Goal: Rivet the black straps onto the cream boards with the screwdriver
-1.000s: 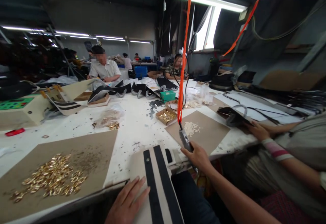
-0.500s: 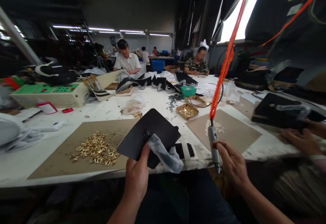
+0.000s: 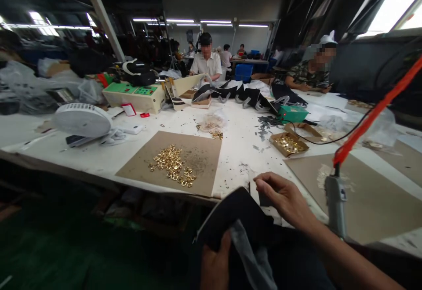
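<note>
My left hand [image 3: 216,261] is closed on a black flat panel [image 3: 242,213], held low in front of the table edge. A grey, wrinkled wrapped strip [image 3: 252,259] hangs from the panel beside my thumb. Over the table edge, my right hand [image 3: 286,197] has its thumb and fingertips pinched together; whatever is between them cannot be made out. Below those fingers lies a small dark piece [image 3: 263,200], partly covered. To the right of my right forearm, a grey powered screwdriver [image 3: 335,206] hangs from an orange cord [image 3: 369,127], out of my grip.
Gold metal fittings [image 3: 169,162] lie heaped on a cardboard sheet [image 3: 211,162]. A small box of gold pieces [image 3: 288,144] stands near a green box [image 3: 292,113]. A white fan [image 3: 82,121] lies at the left. Two people sit across the table.
My right hand has let go of the screwdriver and moved left to the table edge, fingers pinched. The panel in my left hand has dropped lower. The view has turned left.
</note>
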Available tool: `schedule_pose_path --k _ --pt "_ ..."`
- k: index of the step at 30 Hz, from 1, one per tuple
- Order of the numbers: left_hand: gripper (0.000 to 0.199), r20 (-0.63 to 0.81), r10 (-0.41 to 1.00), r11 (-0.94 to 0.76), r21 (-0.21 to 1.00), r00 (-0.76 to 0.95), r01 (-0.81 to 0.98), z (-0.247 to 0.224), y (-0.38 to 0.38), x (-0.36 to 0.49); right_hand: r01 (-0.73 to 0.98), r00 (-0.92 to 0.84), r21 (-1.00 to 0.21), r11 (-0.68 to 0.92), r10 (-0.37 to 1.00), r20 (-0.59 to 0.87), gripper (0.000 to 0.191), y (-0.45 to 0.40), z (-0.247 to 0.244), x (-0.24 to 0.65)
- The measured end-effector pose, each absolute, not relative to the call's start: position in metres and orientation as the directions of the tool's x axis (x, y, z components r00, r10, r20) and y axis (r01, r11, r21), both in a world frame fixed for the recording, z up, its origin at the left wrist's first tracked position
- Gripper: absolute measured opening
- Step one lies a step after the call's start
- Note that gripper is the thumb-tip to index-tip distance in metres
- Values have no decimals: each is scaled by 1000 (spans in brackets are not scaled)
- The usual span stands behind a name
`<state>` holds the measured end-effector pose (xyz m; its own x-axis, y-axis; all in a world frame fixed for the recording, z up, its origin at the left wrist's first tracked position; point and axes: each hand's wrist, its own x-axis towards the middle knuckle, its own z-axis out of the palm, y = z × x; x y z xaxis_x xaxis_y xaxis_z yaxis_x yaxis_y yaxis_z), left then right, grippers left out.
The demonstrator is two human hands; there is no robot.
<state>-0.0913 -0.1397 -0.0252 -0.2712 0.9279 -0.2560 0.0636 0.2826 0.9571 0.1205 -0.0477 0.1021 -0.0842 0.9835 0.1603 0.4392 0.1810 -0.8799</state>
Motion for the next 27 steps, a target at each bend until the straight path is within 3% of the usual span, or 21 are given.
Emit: schedule_pose_path --k 2,5,8,11,15,20,27 --pt "51 -270 910 331 930 -314 159 -60 -151 -87 443 -177 -868 223 971 159 32 -28 96 96" --pt "53 -308 943 317 947 -123 59 -96 -160 -77 479 -316 -833 276 940 130 22 2 81 55" --pt "60 -293 955 295 955 35 -42 -110 -160 -72 546 -385 -774 319 917 106 20 27 61 19" --pt "64 -333 941 335 942 58 -29 -112 -157 -74 591 -414 -719 366 903 119 26 47 42 -6" --pt "64 -362 931 363 932 40 -16 -114 -156 -78 642 -438 -654 400 891 115 32 66 26 -26" --pt "61 -406 913 406 914 28 24 -115 -152 -77 700 -443 -558 446 884 149 17 73 26 -40" --pt "56 -402 913 396 914 64 85 -105 -145 -70 736 -278 -600 312 948 153 19 46 49 35"
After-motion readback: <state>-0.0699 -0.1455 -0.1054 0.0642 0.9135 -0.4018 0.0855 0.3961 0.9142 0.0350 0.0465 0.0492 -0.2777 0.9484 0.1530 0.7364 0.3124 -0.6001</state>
